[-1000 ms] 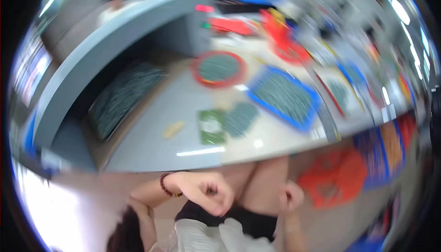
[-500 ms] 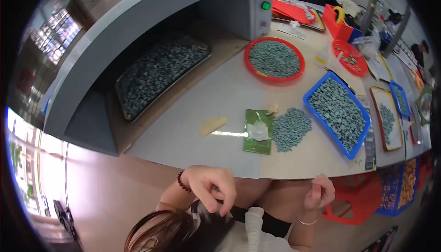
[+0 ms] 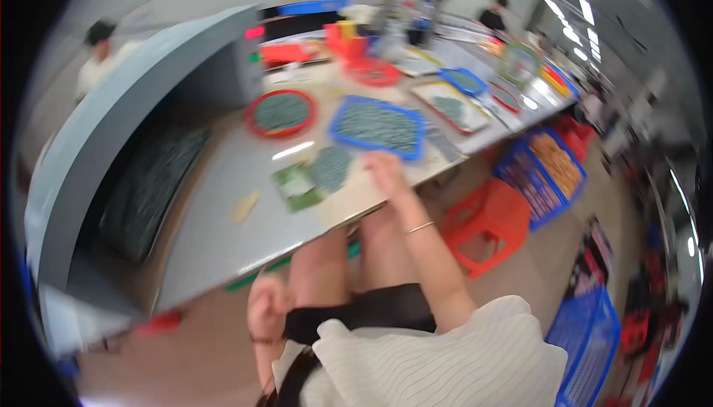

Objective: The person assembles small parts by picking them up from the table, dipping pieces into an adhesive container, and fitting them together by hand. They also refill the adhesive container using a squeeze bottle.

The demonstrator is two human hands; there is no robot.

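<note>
My right hand (image 3: 386, 173) is over the table's near edge, just short of a blue tray (image 3: 413, 156) filled with small grey-green pieces like stones. Motion smears its fingers, so what they hold cannot be made out. Lower down, off the table and beside my lap, my left hand (image 3: 269, 304) is raised and blurred too; its fingers look bent. A loose pile of the same pieces (image 3: 330, 168) lies on the table, touching a green square mat (image 3: 303, 202) with a whitish thing (image 3: 296, 181) on it.
A grey oven-like machine (image 3: 141, 58) with a dark tray of pieces (image 3: 148, 191) inside stands left. A red round tray (image 3: 249, 119) sits behind the mat. Right of the table are a red stool (image 3: 494, 210) and blue crates (image 3: 579, 184). Other people (image 3: 493, 15) are farther back.
My view has swung to the right and shows more of the room. My right arm now reaches forward over the table edge; my left hand is lower, near my lap.
</note>
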